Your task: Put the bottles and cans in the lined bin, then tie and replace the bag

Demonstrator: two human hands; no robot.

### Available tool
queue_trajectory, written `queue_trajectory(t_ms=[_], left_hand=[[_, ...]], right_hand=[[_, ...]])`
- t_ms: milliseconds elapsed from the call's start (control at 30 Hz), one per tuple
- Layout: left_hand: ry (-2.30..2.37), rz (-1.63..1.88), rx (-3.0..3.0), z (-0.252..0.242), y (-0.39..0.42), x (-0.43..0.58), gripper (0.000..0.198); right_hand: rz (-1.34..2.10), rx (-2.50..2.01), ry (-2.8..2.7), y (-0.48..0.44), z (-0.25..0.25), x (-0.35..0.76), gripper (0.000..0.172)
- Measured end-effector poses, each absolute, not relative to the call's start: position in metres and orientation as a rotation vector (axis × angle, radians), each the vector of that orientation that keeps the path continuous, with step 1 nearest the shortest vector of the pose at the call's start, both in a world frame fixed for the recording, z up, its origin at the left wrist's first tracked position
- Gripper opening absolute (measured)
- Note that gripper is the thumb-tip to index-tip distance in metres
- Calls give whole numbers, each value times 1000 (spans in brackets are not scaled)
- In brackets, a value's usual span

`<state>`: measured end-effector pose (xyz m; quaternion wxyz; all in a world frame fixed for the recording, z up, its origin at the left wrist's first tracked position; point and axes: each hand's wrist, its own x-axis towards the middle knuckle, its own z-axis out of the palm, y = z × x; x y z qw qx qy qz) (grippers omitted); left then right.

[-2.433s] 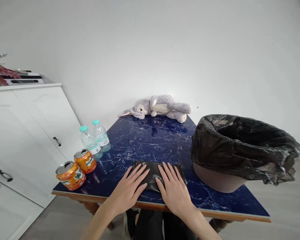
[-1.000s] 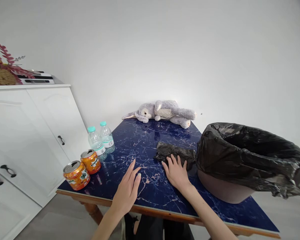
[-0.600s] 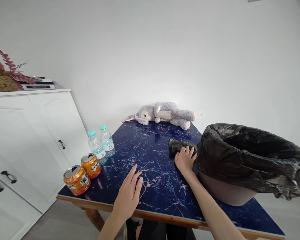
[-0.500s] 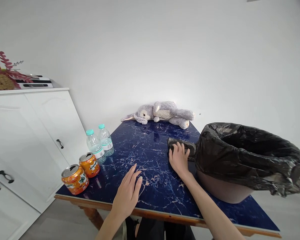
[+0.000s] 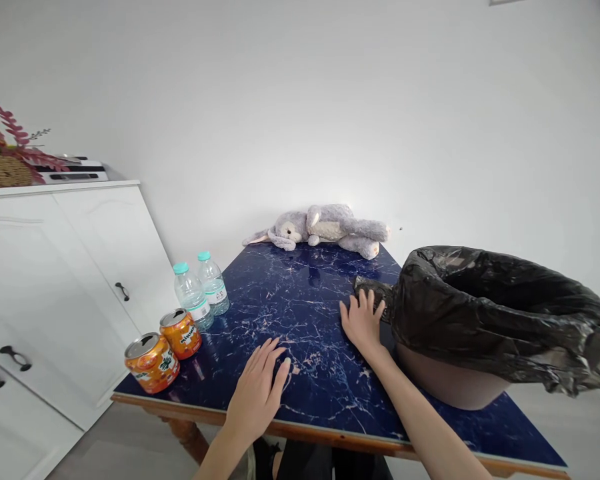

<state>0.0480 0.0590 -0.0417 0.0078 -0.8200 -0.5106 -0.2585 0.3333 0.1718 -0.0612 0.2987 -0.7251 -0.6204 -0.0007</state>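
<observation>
My left hand (image 5: 257, 385) is over the near part of the blue marbled table (image 5: 305, 313), its fingers stretched out and nothing in it. Fingers spread, my right hand (image 5: 363, 323) is at the near edge of a folded black plastic bag (image 5: 371, 288); whether it presses on the bag I cannot tell. Right beside that bag stands a bin (image 5: 450, 377), its rim covered by a black bin liner (image 5: 443, 320). Part of the folded bag is hidden behind my fingers.
Two orange soda cans (image 5: 153, 363) and two clear bottles with teal caps (image 5: 193, 293) stand at the table's left edge. A grey plush rabbit (image 5: 330, 223) lies at the back against the wall. To the left is a white cabinet (image 5: 80, 267) with a flower basket (image 5: 5, 170) on top.
The folded black bag has shifted right, closer to the bin. My right hand has moved slightly right and down, and my left hand has shifted a little right.
</observation>
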Motion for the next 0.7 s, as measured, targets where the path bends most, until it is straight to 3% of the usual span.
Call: queue_trajectory(t_ms=[167,267,700], left_hand=[[-1546,-623,-2634,-51,70,44,52],[-1521,-523,-2678,-56,88,40,64],[-1722,-398,-2629,-46,218,64,69]], right_hand=[[147,-1420,-2094,158,-59,303,43],[242,-1244,-2190,156,-61,297,40],[387,-1203,-2126,164,-66,302,37]])
